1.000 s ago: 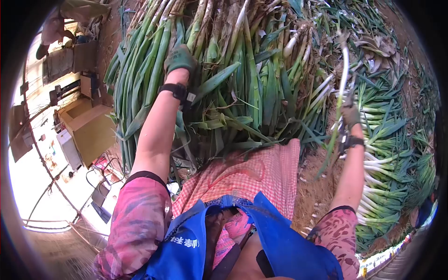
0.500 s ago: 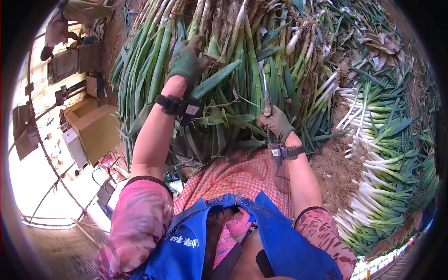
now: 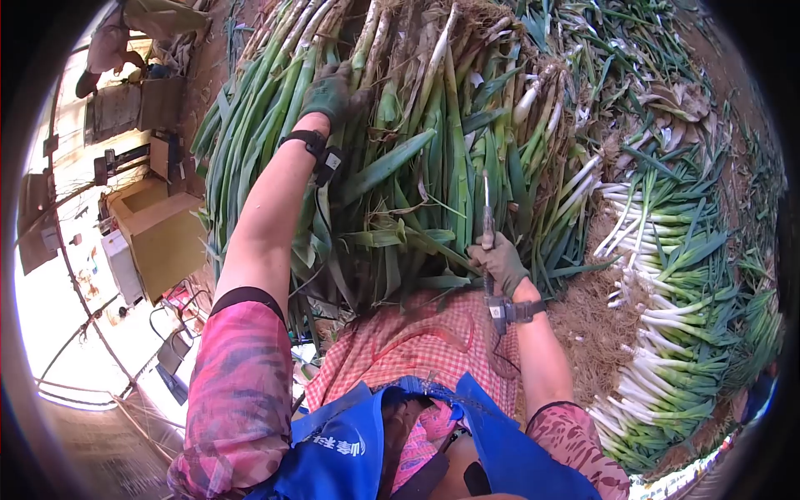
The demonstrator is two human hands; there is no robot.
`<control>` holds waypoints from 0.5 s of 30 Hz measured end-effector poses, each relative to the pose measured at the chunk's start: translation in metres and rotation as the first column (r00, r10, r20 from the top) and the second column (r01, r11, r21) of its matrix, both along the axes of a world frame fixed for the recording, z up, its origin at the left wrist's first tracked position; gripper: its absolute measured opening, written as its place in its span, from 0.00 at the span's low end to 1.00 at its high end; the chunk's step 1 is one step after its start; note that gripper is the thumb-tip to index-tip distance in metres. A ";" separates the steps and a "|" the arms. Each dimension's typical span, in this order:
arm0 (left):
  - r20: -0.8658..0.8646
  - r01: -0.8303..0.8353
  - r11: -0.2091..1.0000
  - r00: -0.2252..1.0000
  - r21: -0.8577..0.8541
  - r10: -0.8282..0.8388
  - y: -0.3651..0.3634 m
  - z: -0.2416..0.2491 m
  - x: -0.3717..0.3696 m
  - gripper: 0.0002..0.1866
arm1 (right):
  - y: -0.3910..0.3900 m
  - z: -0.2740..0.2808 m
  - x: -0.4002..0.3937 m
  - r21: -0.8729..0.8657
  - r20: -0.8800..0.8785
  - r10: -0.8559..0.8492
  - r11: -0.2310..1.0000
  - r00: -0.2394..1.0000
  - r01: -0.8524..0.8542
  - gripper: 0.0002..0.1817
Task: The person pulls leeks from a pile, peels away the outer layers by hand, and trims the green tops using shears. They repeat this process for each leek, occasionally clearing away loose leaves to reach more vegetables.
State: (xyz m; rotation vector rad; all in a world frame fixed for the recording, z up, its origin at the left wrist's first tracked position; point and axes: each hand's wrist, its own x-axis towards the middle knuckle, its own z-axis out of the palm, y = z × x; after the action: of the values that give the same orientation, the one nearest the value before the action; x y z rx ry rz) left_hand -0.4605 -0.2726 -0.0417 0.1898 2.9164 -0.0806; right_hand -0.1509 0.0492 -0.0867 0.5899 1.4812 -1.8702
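Note:
Unpeeled green onions [image 3: 367, 167] lie in a thick heap in front of me, with earthy roots and stalks at the far end and green leaves toward me. At the heap's upper left, my left hand [image 3: 327, 93], in a green glove, is closed around green onion stalks; its fingertips are partly hidden among them. My right hand [image 3: 502, 265], also gloved, grips an air blow gun [image 3: 488, 218] upright, its thin metal nozzle pointing away from me over the leaves. A dark hose hangs below that hand.
Cleaned green onions [image 3: 658, 333] with white stalks are lined up in a curved row on the right, beside a mat of cut roots [image 3: 592, 321]. Leaf scraps [image 3: 675, 104] cover the upper right. Cardboard boxes [image 3: 162, 242] stand at left; another person [image 3: 108, 46] is at upper left.
My left hand has moved slightly up and left, its spread fingers drawing in around stalks. My right hand has shifted a little down and right with the air blow gun.

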 end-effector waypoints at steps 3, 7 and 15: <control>0.055 0.010 0.973 0.998 0.232 -0.023 -0.006 -0.021 -0.040 0.49 | 0.010 -0.004 0.019 0.020 0.141 -0.068 0.998 0.988 0.066 0.14; 0.323 -0.234 0.971 0.924 0.049 0.206 0.010 -0.032 -0.081 0.53 | 0.022 -0.005 0.030 0.025 0.204 -0.108 0.994 0.973 0.105 0.15; 0.556 -0.160 0.986 0.824 0.039 0.111 0.030 -0.013 -0.079 0.46 | 0.032 0.002 0.013 -0.006 0.299 -0.114 0.993 0.948 0.121 0.15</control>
State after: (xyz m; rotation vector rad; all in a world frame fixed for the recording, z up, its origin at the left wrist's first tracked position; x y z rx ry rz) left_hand -0.5392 -0.2427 -0.0546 0.0090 2.3402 0.1058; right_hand -0.1382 0.0816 -0.0846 0.9228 1.2470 -1.7912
